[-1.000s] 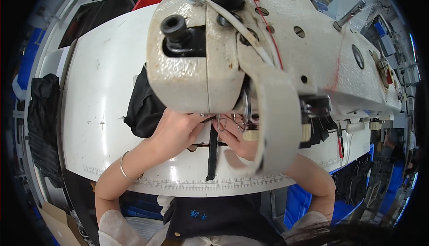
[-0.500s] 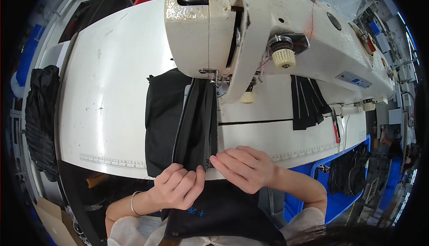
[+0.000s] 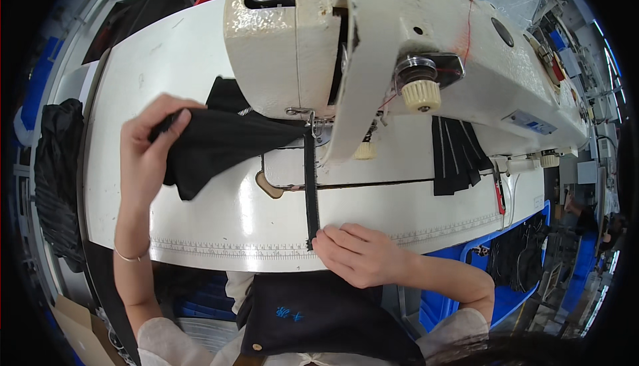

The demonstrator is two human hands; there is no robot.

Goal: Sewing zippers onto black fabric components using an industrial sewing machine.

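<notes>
A black fabric piece [image 3: 219, 143] is lifted and bunched at its left end, with my left hand [image 3: 154, 141] closed around it. Its right end runs under the presser foot [image 3: 313, 124] of a white sewing machine [image 3: 279, 60]. From the foot a narrow black zipper tape [image 3: 311, 186] stretches straight toward me across the table. Its near end is pinched in my right hand [image 3: 359, 254], close to the table's front edge. Part of the fabric, with some zipper teeth showing, lies behind the lifted portion. The needle is hard to make out.
Several black zipper strips [image 3: 454, 153] lie right of the machine, near red-handled snips [image 3: 499, 189]. A ruler scale [image 3: 219, 249] runs along the white table's [image 3: 193, 226] front edge. A blue bin [image 3: 506, 293] with black pieces stands lower right; black cloth [image 3: 58, 180] hangs at left.
My left hand has moved from the front edge up and left, lifting and folding the fabric aside. The zipper tape now shows separately. My right hand stays nearly in place on it.
</notes>
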